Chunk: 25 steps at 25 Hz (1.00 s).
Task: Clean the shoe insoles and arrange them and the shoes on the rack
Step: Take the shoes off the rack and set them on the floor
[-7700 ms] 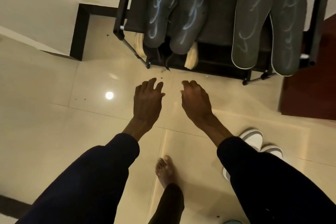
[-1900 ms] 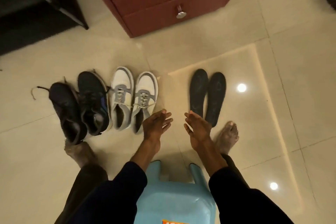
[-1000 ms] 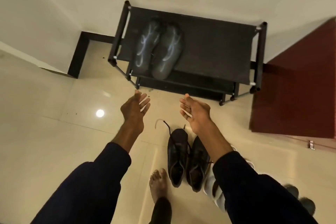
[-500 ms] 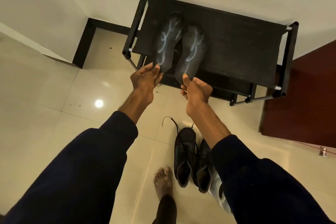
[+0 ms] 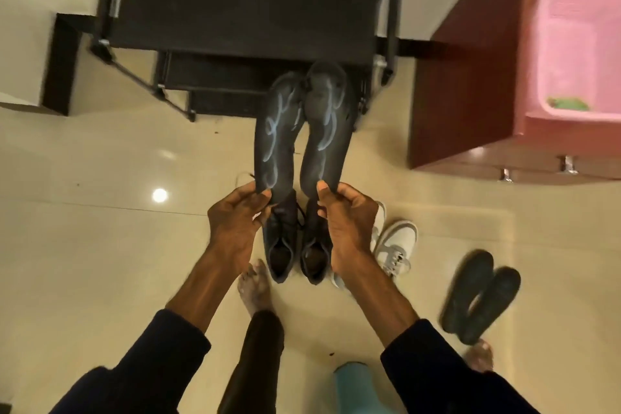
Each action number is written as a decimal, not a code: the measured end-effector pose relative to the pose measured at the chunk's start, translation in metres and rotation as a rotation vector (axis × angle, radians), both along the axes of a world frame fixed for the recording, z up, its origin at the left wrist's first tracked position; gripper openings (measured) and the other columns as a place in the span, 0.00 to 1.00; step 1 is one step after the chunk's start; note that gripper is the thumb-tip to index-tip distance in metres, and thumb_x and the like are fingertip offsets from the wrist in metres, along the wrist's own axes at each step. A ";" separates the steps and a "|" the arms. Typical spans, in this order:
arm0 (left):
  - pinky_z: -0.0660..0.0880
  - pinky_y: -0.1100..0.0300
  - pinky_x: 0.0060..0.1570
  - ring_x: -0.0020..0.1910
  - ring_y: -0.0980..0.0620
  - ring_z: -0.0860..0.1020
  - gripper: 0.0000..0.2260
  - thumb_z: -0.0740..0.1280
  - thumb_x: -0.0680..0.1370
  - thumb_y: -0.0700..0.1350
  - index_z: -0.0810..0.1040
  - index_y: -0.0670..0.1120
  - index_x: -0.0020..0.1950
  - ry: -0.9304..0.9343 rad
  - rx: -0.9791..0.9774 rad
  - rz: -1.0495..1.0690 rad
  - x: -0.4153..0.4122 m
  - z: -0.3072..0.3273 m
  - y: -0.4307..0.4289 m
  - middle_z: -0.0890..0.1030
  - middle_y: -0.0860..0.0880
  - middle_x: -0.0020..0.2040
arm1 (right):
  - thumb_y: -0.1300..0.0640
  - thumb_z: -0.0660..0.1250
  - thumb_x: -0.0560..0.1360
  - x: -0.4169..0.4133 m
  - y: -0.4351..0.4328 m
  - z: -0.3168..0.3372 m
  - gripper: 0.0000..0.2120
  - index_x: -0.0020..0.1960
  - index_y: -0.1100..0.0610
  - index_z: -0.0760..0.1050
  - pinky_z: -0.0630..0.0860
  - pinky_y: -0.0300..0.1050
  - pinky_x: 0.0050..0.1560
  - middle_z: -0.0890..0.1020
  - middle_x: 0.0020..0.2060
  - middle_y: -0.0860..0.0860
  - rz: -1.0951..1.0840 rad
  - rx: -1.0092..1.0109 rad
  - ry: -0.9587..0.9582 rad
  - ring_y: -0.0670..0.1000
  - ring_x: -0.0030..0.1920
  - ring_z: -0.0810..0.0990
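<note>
The glossy cream tiled floor (image 5: pixel 84 245) carries everything in view. At the far side stands the black metal-framed shoe rack with dark fabric shelves (image 5: pixel 248 0); its far edge is cut off and its lower tiers are largely hidden beneath the top one. To its right sits a reddish-brown wooden cabinet (image 5: pixel 470 77) bearing a pink plastic tub (image 5: pixel 578 50); something green lies in it that cannot be identified.

In front of the rack, off its shelves, two dark grey foam insoles with pale blue markings (image 5: pixel 275 134) are held side by side, toes pointing far. The left hand (image 5: pixel 232 222) pinches the heel of the left one between thumb and fingers; the right hand (image 5: pixel 349 222) pinches the other likewise. The heel grip probably keeps the fingers off the footbeds.

Directly below them stands a pair of black lace-up shoes (image 5: pixel 282 245), toes hidden by the insoles, which suggests that the insoles belong to this pair. Right of these is a pair of white and grey sneakers (image 5: pixel 396 242), one mostly behind the forearm. Further right, a second pair of plain dark insoles (image 5: pixel 480 299) lies on the floor. A light blue plastic stool (image 5: pixel 353 386) is cut off at the near edge. Motion blur softens all detail.
</note>
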State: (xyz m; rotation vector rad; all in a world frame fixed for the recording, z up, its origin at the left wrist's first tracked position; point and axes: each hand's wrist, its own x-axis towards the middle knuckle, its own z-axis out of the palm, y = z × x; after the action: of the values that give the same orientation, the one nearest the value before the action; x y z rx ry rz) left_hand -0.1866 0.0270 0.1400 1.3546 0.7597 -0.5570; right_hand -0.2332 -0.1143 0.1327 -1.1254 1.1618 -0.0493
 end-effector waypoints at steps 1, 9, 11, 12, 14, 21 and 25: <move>0.81 0.57 0.53 0.47 0.50 0.85 0.11 0.72 0.76 0.33 0.83 0.41 0.57 0.031 0.002 -0.007 -0.024 -0.003 -0.015 0.87 0.46 0.50 | 0.59 0.75 0.74 -0.025 -0.015 -0.004 0.03 0.43 0.56 0.82 0.77 0.42 0.36 0.82 0.32 0.49 -0.027 -0.011 0.015 0.47 0.32 0.77; 0.81 0.63 0.42 0.37 0.56 0.85 0.09 0.70 0.77 0.30 0.82 0.42 0.52 0.181 0.041 -0.199 -0.196 -0.072 -0.172 0.87 0.52 0.38 | 0.59 0.76 0.73 -0.220 -0.142 -0.069 0.04 0.44 0.59 0.83 0.81 0.52 0.48 0.86 0.38 0.54 -0.200 -0.032 0.222 0.48 0.37 0.81; 0.81 0.63 0.42 0.37 0.56 0.85 0.09 0.71 0.77 0.30 0.82 0.41 0.54 0.215 0.076 -0.273 -0.227 -0.099 -0.203 0.87 0.51 0.39 | 0.59 0.76 0.72 -0.254 -0.167 -0.090 0.05 0.45 0.60 0.83 0.82 0.53 0.46 0.86 0.38 0.56 -0.284 -0.005 0.291 0.49 0.36 0.81; 0.81 0.63 0.41 0.38 0.55 0.85 0.09 0.71 0.77 0.30 0.82 0.40 0.55 0.229 0.096 -0.300 -0.242 -0.114 -0.217 0.87 0.51 0.39 | 0.59 0.76 0.73 -0.271 -0.178 -0.101 0.05 0.44 0.60 0.82 0.82 0.51 0.44 0.85 0.36 0.55 -0.317 0.016 0.323 0.49 0.35 0.80; 0.81 0.62 0.38 0.37 0.54 0.85 0.09 0.70 0.78 0.30 0.83 0.41 0.53 0.255 0.124 -0.320 -0.267 -0.142 -0.242 0.87 0.50 0.39 | 0.59 0.75 0.74 -0.298 -0.201 -0.124 0.05 0.40 0.57 0.80 0.80 0.45 0.38 0.82 0.33 0.51 -0.346 0.063 0.353 0.49 0.34 0.79; 0.81 0.49 0.53 0.48 0.45 0.84 0.12 0.72 0.77 0.31 0.82 0.49 0.45 0.190 0.242 -0.518 -0.311 -0.237 -0.287 0.86 0.50 0.42 | 0.57 0.73 0.76 -0.354 -0.231 -0.232 0.13 0.57 0.63 0.79 0.79 0.41 0.39 0.84 0.50 0.57 -0.414 0.295 0.399 0.50 0.42 0.82; 0.80 0.43 0.60 0.53 0.43 0.84 0.11 0.73 0.77 0.33 0.83 0.50 0.46 0.214 0.338 -0.582 -0.327 -0.274 -0.276 0.86 0.45 0.49 | 0.60 0.71 0.77 -0.375 -0.222 -0.270 0.15 0.61 0.65 0.75 0.80 0.45 0.43 0.83 0.51 0.57 -0.342 0.455 0.470 0.51 0.44 0.81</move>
State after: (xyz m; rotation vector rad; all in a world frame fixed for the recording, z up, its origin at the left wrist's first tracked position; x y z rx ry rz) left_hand -0.5138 -0.2493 -0.1339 1.8670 0.6425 -1.0810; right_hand -0.6086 -0.3367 -0.1374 -0.5354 1.6747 0.2172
